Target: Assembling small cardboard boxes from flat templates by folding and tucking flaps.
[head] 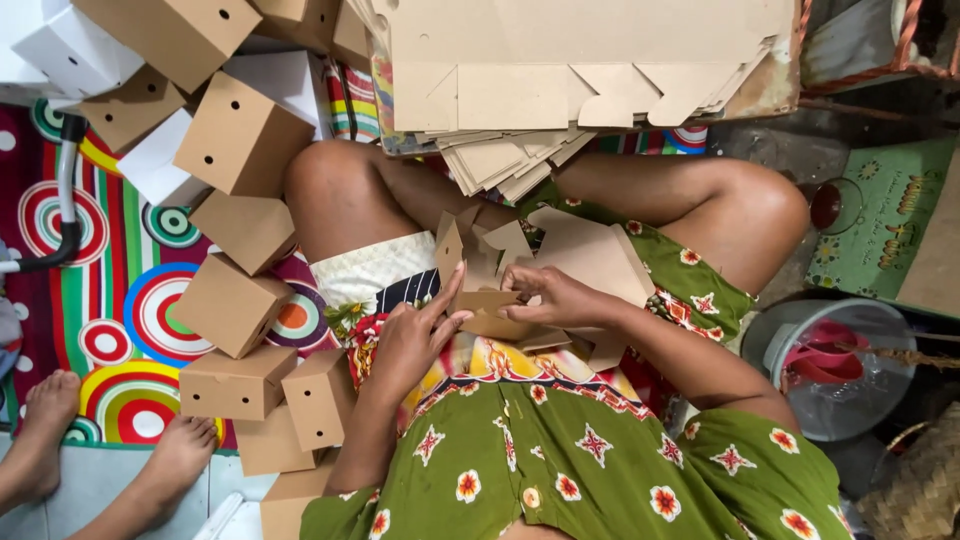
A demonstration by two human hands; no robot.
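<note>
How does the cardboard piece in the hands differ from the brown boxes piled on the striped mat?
The cardboard piece is half-folded, flaps loose and open; the brown boxes are fully closed cubes. The piece is gripped by the left hand and right hand over the lap; the boxes lie untouched in a tumbled heap on the mat. The boxes show small round holes; none is visible on the piece. Both are plain brown card.

My green dress (600, 470) with red-and-white star flowers, cream buttons down the front, yellow-red patterned cloth (500, 360) at my lap, arms bare.
</note>
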